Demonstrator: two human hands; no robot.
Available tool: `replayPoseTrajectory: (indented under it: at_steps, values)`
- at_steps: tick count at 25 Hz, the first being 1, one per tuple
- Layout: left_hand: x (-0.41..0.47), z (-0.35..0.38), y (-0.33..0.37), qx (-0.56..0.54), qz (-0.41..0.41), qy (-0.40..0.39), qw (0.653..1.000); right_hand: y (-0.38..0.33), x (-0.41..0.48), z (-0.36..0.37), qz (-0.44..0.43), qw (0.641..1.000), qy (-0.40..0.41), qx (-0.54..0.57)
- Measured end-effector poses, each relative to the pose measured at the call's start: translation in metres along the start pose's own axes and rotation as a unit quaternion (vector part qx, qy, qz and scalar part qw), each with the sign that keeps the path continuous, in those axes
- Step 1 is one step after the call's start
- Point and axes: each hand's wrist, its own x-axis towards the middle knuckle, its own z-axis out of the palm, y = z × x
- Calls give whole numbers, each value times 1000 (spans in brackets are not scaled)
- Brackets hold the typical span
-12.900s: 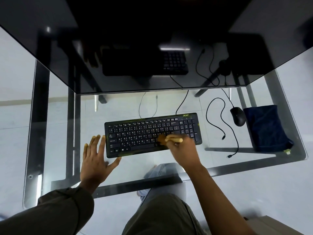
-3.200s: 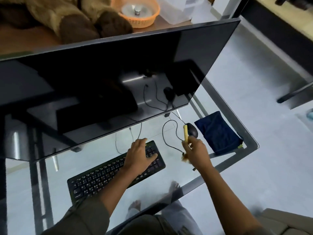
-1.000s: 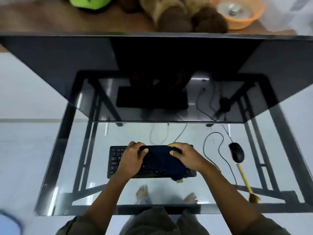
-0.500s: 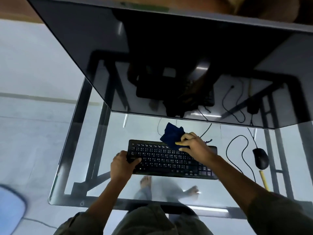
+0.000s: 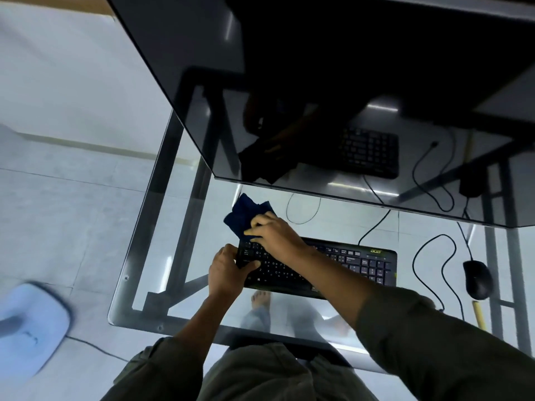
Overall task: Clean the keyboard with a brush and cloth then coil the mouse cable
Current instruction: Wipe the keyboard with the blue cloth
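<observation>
Head camera view, looking down through a glass table [image 5: 124, 287]: a person leans over a black keyboard [image 5: 353, 264] that lies flat on the glass, in front of a large dark monitor [image 5: 347, 82]. The right hand [image 5: 272, 235] reaches across to the keyboard's far left corner, its fingers curled round a bunched dark blue cloth [image 5: 243, 215] that sits on that corner and spills past it onto the glass. The left hand [image 5: 228, 273] clasps the keyboard's left end, thumb on the keys and fingers wrapped over the edge. A small green "acer" logo [image 5: 376, 251] (the only writing that can be read; the key legends are too small) marks the keyboard's far right corner. A black mouse [image 5: 477, 279] lies to the right of the keyboard, apart from it, and its cable [image 5: 414, 260] lies uncoiled in loose loops on the glass between the two. Just on the near side of the mouse lies the yellow handle of a brush [image 5: 479, 314], its bristles out of sight. The screen mirrors the keyboard and cables. On the floor at far left lies a blurred pale blue object [image 5: 29, 322].
</observation>
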Motion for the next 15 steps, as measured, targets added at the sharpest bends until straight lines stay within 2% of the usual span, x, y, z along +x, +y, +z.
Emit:
replayPoseTrajectory:
  at_steps: [5, 9, 12, 15]
  values:
    - [0, 0, -1, -10, -5, 4, 1000, 69, -77, -54, 22, 998, -50, -41]
    - [2, 2, -3, -4, 3, 1, 1000, 105, -133, -91, 54, 996, -36, -58]
    - [3, 2, -4, 1, 2, -2, 1000, 88, -113, -72, 41, 997, -2, -64]
    - [2, 2, -1, 4, 0, -7, 1000, 43, -52, -27, 26, 999, 24, -38]
